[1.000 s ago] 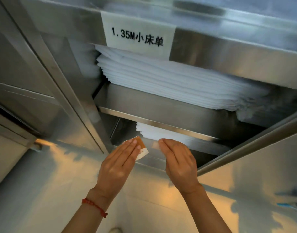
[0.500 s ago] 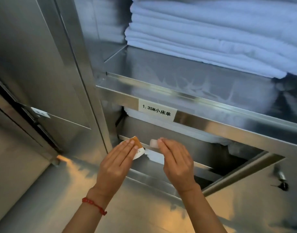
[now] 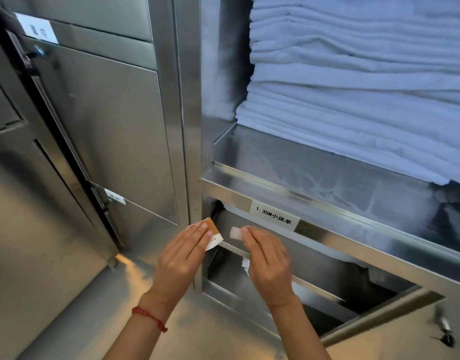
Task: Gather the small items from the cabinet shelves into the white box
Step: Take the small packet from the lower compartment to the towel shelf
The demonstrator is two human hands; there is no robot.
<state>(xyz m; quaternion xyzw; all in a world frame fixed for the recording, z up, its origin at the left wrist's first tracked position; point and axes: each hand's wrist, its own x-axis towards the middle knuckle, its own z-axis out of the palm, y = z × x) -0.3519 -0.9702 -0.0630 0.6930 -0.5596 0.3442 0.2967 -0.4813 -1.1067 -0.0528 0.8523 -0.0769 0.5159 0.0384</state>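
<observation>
Holding both items before the lower shelves: left hand pinches an orange-white packet; right hand pinches a small white piece. White box not in view; direction unknown.

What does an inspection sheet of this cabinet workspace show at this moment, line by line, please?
Surface: stainless steel cabinet shelf, bare at its front edge.
Job's things: small orange and white paper packet in the left hand; small white translucent item at the fingers of the right hand; white box, nothing seen.
Clutter: stack of folded white linens on the shelf.
Grippers: each hand holds one item.
Cables: nothing seen.
Surroundings: white paper label with black print; closed steel cabinet door; red string bracelet.
</observation>
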